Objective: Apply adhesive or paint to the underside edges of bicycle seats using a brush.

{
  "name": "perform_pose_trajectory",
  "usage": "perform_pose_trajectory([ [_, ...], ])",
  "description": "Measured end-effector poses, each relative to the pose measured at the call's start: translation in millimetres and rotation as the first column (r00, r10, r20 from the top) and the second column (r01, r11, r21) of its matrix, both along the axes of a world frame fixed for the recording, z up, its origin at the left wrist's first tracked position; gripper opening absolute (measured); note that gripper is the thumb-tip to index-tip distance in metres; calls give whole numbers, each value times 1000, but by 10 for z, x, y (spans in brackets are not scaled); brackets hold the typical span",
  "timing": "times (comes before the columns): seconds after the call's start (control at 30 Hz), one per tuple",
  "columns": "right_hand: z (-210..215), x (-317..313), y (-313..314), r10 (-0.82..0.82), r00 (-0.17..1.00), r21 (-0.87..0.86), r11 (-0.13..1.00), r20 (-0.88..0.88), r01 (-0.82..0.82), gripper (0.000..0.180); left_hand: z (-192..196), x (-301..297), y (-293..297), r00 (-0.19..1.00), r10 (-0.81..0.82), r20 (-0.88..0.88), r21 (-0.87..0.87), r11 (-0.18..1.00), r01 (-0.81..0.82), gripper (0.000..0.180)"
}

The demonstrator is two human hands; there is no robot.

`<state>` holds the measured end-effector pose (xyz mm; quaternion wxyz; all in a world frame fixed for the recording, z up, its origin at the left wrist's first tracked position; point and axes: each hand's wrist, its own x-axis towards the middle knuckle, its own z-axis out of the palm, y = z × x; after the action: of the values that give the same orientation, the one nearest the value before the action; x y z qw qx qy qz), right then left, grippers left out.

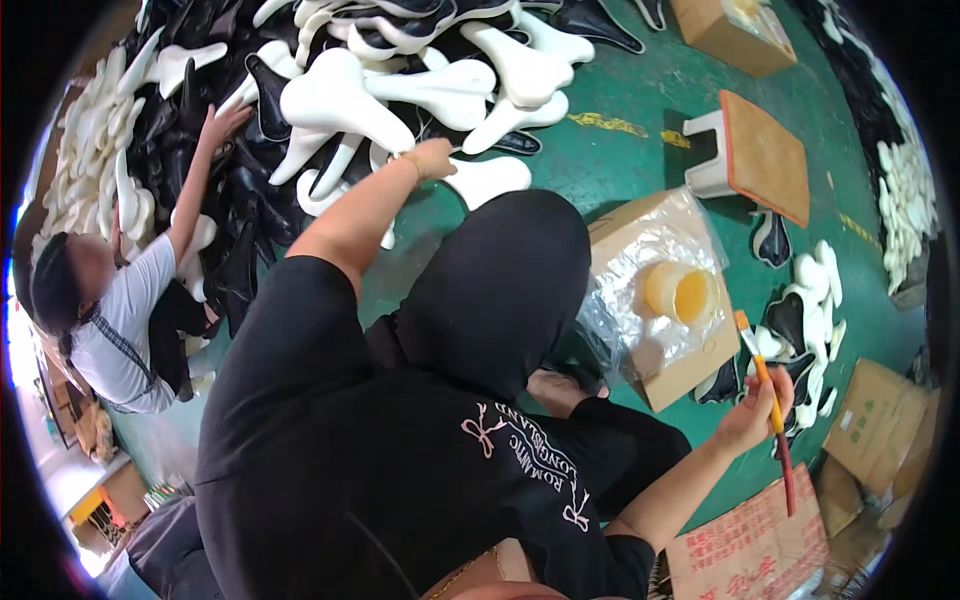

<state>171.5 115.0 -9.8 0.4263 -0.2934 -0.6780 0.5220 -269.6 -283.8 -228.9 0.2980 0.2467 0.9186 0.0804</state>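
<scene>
My left arm stretches forward to the edge of a heap of bicycle saddles. My left hand [432,159] is closed at the narrow end of a white bicycle saddle [492,182]; its fingertips are partly hidden. Just beyond my wrist lies another white saddle [338,98]. Out to the right, my right hand [752,412] grips a paintbrush [776,400] with a yellow and red handle, bristles pointing away from me. Left of the bristles, an open, yellowish tub [682,292] stands on a plastic-covered cardboard box [692,368].
A co-worker [125,320] at the left reaches into the black and white saddles. A stool [765,160] with a brown top lies on its side at the right, beyond a smaller saddle pile [815,300]. Cardboard [745,540] lies at the lower right, and another box [735,38] stands far back.
</scene>
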Motion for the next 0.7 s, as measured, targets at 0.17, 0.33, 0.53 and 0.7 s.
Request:
perform_pose_trajectory([
  [0.17,77,-114,4,55,997,-63,997,48,-52,15,-81,118,-70,888,402,-224,381,875,-300,26],
  [0.33,108,-293,-42,75,990,-63,996,120,-68,15,215,-30,-505,655,190,-731,368,919,144,39],
  [0.53,99,-540,-181,52,996,-41,998,78,-49,12,-117,-45,-922,688,-609,-395,-625,727,285,50],
  [0.7,190,-473,-292,70,997,33,997,38,-71,10,314,-362,-518,846,-338,-413,-531,844,78,47],
])
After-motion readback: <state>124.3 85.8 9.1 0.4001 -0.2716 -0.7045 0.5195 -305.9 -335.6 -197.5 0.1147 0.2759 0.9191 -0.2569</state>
